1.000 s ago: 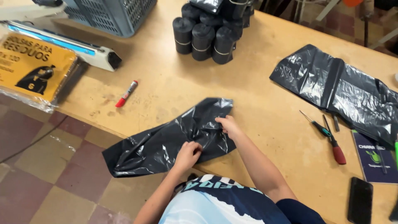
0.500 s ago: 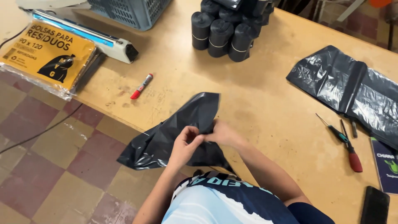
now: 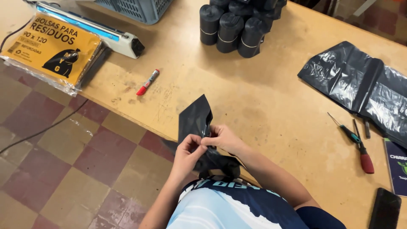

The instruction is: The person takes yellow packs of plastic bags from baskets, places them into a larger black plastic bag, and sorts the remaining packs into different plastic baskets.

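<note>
A black plastic bag (image 3: 194,118) is gathered up at the near edge of the wooden table (image 3: 271,106). My left hand (image 3: 189,153) and my right hand (image 3: 223,138) both pinch it at its middle, close together. The bag's upper end stands up in a flat folded strip; its lower end bunches below my hands, against my shirt.
Several rolled black bags (image 3: 237,23) stand at the back. Flat black bags (image 3: 360,85) lie at right, with two screwdrivers (image 3: 358,142), a booklet (image 3: 398,165) and a phone (image 3: 385,208). A red marker (image 3: 147,82), a bag sealer (image 3: 91,32), a yellow packet (image 3: 51,51) and a blue crate (image 3: 135,8) are at left.
The bag lay spread across the table edge; my hands have drawn it together into a narrow upright bundle. My left hand has come up beside my right.
</note>
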